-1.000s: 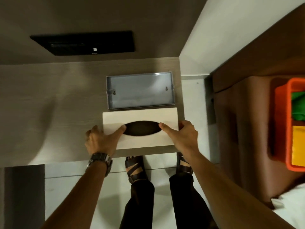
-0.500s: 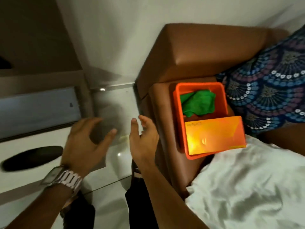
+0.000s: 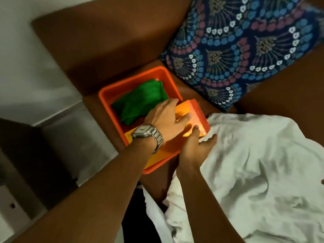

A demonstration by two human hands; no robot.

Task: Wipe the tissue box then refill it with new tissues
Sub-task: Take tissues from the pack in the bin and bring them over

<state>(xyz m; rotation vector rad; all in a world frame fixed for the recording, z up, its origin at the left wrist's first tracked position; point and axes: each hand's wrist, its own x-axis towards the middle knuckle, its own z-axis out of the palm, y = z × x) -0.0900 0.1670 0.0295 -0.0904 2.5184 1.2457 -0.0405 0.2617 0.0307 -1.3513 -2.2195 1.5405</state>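
Resting both hands on glossy orange-yellow tissue pack (image 3: 191, 113).

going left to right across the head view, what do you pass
grey floor → orange bin → green cloth → left hand → yellow-orange pack → patterned cushion. The right hand and white sheet overlap these, so left out.

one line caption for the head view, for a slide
Both hands reach an orange pack beside a green cloth in an orange bin.
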